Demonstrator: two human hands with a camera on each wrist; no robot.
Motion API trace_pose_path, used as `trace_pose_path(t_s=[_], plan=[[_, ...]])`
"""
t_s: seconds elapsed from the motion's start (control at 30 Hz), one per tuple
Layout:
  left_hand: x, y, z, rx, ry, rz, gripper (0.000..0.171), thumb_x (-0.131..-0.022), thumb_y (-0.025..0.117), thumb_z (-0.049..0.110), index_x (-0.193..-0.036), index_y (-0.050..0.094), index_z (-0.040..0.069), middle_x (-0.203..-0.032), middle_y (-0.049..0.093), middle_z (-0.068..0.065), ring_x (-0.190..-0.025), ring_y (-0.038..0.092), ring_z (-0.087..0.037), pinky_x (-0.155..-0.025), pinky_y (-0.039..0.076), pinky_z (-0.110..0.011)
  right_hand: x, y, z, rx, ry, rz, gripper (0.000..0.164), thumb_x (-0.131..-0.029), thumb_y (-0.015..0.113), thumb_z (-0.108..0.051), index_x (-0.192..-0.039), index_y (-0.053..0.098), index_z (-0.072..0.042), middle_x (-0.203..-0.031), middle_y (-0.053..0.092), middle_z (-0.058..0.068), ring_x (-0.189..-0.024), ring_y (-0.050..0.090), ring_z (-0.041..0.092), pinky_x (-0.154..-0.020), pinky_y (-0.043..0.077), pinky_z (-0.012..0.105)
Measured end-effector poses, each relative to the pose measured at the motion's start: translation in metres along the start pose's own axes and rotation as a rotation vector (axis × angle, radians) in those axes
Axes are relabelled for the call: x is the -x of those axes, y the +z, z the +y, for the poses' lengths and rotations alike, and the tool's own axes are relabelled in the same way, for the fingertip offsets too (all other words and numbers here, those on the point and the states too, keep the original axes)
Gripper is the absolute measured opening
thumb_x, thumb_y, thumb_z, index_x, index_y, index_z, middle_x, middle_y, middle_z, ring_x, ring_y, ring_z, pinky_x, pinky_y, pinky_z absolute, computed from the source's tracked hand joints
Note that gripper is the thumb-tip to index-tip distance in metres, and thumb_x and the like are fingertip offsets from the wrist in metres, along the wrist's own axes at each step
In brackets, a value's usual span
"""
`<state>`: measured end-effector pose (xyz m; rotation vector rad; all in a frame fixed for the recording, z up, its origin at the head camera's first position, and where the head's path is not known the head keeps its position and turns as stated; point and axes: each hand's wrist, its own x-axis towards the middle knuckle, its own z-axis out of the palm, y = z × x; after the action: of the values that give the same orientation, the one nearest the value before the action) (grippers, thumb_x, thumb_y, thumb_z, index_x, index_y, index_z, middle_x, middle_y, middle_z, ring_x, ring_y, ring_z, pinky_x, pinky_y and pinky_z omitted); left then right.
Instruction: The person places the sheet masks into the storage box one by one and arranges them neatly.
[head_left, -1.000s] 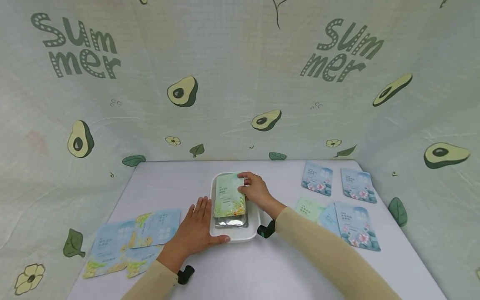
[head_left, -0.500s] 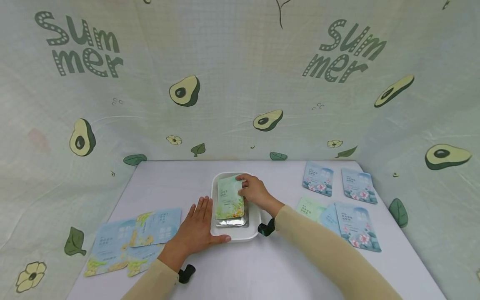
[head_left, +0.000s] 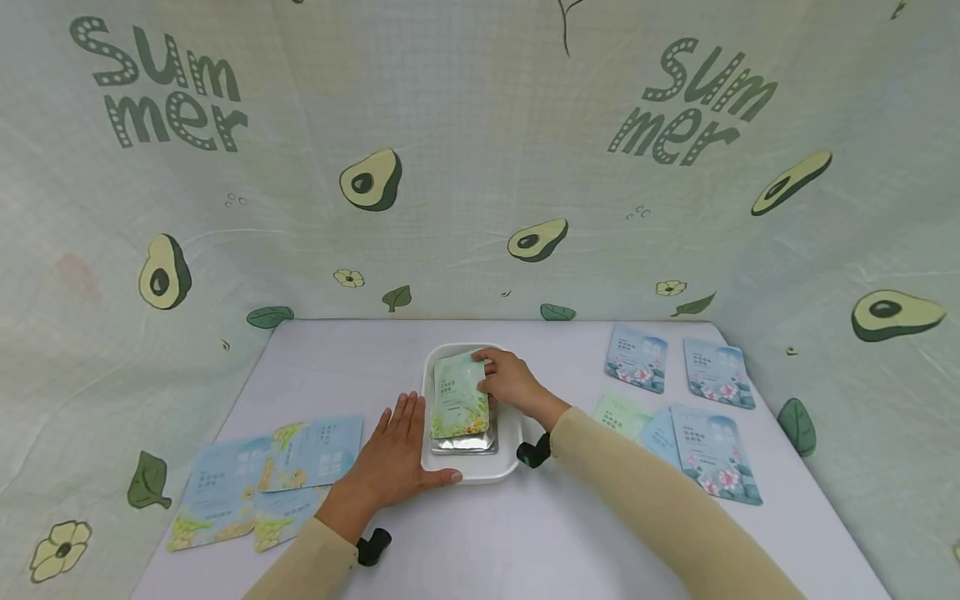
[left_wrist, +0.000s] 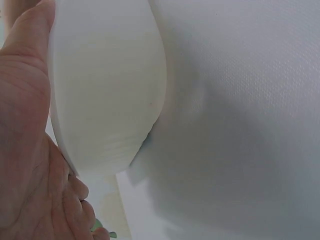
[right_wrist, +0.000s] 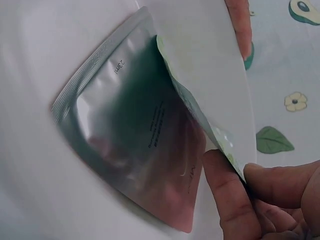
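A green flat sachet point(head_left: 459, 398), which looks like a face mask packet, is pinched at its right edge by the thumb and fingers of my right hand point(head_left: 513, 383). It is tilted over a silver sachet point(right_wrist: 130, 125) marked "23ml" that lies in a white tray point(head_left: 510, 446). In the head view, the green sachet covers most of the silver one. My left hand point(head_left: 393, 454) rests along the tray's left side, fingers straight and thumb at the near edge. The left wrist view shows the tray's outer wall point(left_wrist: 107, 90) against that palm.
Blue sachets point(head_left: 217, 492) lie partly overlapped on the table left of the left hand. To the right are several more blue sachets point(head_left: 716, 450) and a pale green sachet point(head_left: 618, 414). A printed cloth point(head_left: 450, 108) hangs behind the table.
The green sachet has tilted slightly and shifted a little within the tray, still pinched by the right hand. My left hand stays at the tray's side.
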<state>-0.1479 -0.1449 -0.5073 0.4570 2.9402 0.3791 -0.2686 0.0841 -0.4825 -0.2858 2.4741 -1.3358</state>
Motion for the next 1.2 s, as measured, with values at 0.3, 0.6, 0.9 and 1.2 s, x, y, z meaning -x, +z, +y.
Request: trace_pose_path(t_s=[0.3,0.6,0.9,1.2], plan=[[0.0,-0.002,0.001,0.016,-0.017,-0.01,0.137,-0.08,0.061,0.09,-0.166,0.014,-0.006,-0.175,0.014,-0.023,-0.164,0.009,-0.039,-0.132,0.018,-0.057,0.009,-0.013,-0.007,0.251,-0.034,0.106,0.05,-0.101,0.067,-0.014,-0.149,0.057,-0.003,-0.133,0.071,0.023,-0.123,0.07,0.037,-0.094,0.063,0.047],[0.0,-0.003,0.003,0.046,-0.027,-0.004,0.136,-0.081,0.066,0.086,-0.166,0.013,-0.006,-0.175,0.012,-0.023,-0.164,0.008,-0.04,-0.132,0.017,-0.057,0.023,-0.07,0.031,0.326,-0.078,0.322,0.052,-0.108,0.059,-0.025,-0.15,0.053,0.004,-0.146,0.061,0.028,-0.132,0.062,0.043,-0.107,0.054,0.056],[0.0,0.002,0.002,0.065,-0.041,-0.007,0.138,-0.08,0.066,0.087,-0.167,0.01,-0.005,-0.176,0.01,-0.022,-0.165,0.006,-0.038,-0.132,0.016,-0.056,0.045,-0.139,0.124,0.587,0.121,0.236,0.079,-0.113,0.043,-0.036,-0.158,0.014,0.021,-0.166,0.01,0.043,-0.155,0.007,0.06,-0.125,0.01,0.073],[-0.001,0.003,0.001,0.083,-0.035,-0.002,0.137,-0.081,0.068,0.085,-0.167,0.01,-0.004,-0.176,0.009,-0.022,-0.165,0.005,-0.038,-0.132,0.016,-0.057,0.053,-0.156,0.157,0.636,0.289,0.096,0.088,-0.113,0.026,-0.051,-0.154,0.013,0.026,-0.163,0.01,0.046,-0.153,0.003,0.063,-0.119,0.005,0.082]])
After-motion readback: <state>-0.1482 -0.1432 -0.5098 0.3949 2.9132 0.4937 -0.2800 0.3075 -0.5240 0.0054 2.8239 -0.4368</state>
